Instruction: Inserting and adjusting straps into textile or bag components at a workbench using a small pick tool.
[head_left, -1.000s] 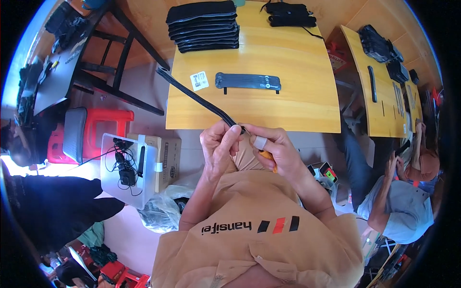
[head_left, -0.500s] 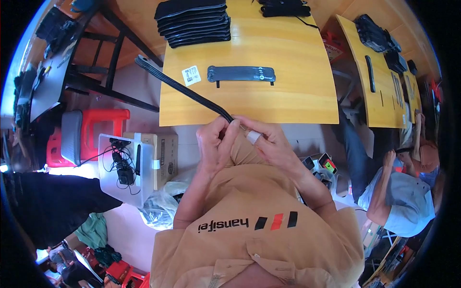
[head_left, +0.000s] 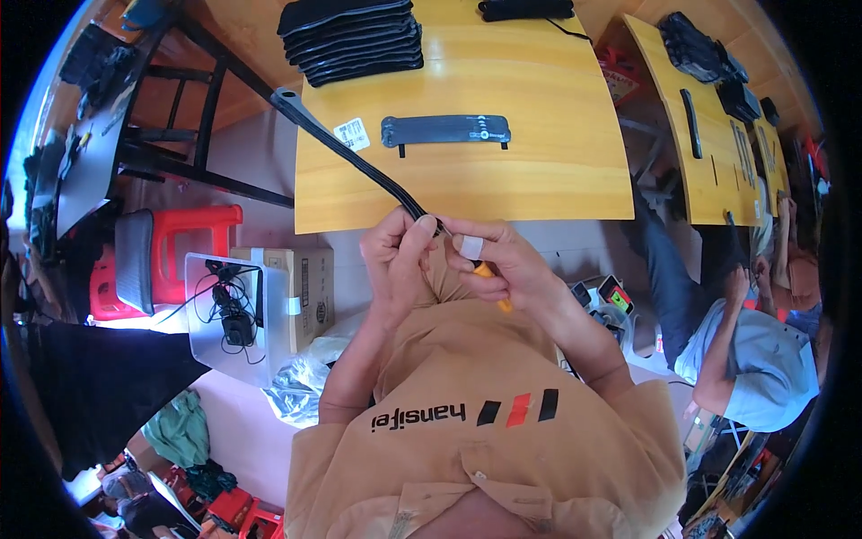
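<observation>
My left hand (head_left: 400, 256) is closed around the lower end of a bundle of long black straps (head_left: 359, 162). The straps slant up and to the left, and their grey rounded end (head_left: 285, 94) reaches past the table's left edge. Close against it, my right hand (head_left: 512, 260) grips a small tool with a yellow-orange handle (head_left: 485, 269). A thin metal tip points at the strap end; the tool's exact kind is hidden by my fingers. White tape (head_left: 471, 247) wraps a right finger. A flat black strap piece (head_left: 444, 130) with pale print lies on the table beyond.
The yellow wooden table (head_left: 539, 180) holds a stack of black pouches (head_left: 350, 40), a white label (head_left: 352, 134) and a black bundle (head_left: 525, 9). At left stand a clear bin with cables (head_left: 235, 314), a carton (head_left: 310, 296) and a red stool (head_left: 197, 242). People sit at right.
The yellow-orange handle now shows in my right hand; it was hidden before. The straps' far end has swung slightly right and up, and my view has shifted a little.
</observation>
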{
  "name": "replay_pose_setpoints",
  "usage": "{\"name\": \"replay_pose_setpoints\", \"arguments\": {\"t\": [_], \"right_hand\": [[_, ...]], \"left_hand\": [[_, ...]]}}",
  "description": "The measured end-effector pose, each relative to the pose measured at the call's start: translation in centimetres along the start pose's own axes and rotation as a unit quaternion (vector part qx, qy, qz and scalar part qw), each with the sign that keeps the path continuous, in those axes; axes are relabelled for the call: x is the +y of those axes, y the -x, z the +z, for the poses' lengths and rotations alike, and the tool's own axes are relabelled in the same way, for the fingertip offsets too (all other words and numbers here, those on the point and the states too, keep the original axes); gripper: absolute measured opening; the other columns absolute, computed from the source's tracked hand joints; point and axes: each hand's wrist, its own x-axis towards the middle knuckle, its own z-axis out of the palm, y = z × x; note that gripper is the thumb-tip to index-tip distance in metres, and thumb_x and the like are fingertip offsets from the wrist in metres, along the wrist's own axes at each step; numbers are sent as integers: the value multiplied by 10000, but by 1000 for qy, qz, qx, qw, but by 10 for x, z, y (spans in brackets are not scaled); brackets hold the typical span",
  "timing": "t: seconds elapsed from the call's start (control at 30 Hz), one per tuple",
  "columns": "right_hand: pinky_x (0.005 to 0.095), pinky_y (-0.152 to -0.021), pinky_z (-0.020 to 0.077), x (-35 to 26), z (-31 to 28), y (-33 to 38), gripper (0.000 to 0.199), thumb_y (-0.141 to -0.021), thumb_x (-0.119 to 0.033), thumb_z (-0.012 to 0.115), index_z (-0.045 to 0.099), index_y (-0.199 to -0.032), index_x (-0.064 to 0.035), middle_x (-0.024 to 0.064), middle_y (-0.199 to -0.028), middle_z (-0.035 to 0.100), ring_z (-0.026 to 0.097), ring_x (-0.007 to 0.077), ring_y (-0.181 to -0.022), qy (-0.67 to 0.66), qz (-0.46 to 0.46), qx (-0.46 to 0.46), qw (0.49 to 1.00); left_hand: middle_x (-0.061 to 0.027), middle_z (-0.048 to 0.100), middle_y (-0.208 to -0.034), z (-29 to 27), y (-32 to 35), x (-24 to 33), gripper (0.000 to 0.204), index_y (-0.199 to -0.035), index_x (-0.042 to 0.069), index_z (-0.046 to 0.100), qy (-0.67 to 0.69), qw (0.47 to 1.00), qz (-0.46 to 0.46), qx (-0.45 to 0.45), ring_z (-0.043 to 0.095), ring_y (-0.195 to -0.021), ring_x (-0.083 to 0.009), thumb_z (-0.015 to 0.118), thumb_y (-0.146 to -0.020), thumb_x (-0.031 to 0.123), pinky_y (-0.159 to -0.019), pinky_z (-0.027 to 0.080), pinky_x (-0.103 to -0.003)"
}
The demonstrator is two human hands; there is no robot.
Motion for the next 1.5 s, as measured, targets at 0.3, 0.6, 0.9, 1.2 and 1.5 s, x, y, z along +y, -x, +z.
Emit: {"name": "replay_pose_setpoints", "arguments": {"t": [0.3, 0.6, 0.9, 1.2, 1.5], "right_hand": [[159, -322, 200, -2, 3, -6, 311, -897, -124, 454, 496, -1190, -27, -2, -631, 447, 303, 23, -377, -43, -32, 2, 999], [187, -490, 337, -10, -6, -3, 165, -833, -172, 562, 538, -851, -10, -22, -708, 496, 436, 39, -563, 427, -274, 93, 857], [233, -533, 336, -25, -3, 4, 166, -783, -122, 593, 475, -750, -11, -6, -620, 453, 390, 58, -608, 468, -153, -51, 869], [212, -516, 363, -28, 9, 12, 155, -825, -124, 543, 505, -746, 4, -14, -650, 468, 462, 42, -605, 393, -99, -63, 912], [186, -391, 300, -23, 6, 13, 144, -814, -114, 493, 513, -701, -28, 38, -517, 488, 422, 49, -425, 155, -28, -63, 985]], "left_hand": [[23, 477, -520, 2, -2, -5, 223, -620, 54, 503, 122, 991, -44, 11, 373, -397, -12, 560, -825, 121, -367, 276, -172], [17, 491, -507, 1, -3, 1, 264, -566, 62, 494, 64, 994, -89, -25, 372, -390, -13, 563, -813, 125, -363, 271, -173], [4, 504, -509, -3, 7, 21, 255, -576, 27, 532, 26, 977, -123, -171, 393, -400, -18, 558, -813, 119, -366, 271, -174], [6, 503, -503, -8, 6, 17, 216, -619, 10, 570, 72, 967, -139, -200, 393, -390, -20, 568, -804, 122, -359, 270, -173], [4, 495, -500, -1, 12, 9, 210, -618, 23, 553, 193, 945, -171, -200, 385, -374, -14, 589, -788, 140, -353, 258, -163]]}}
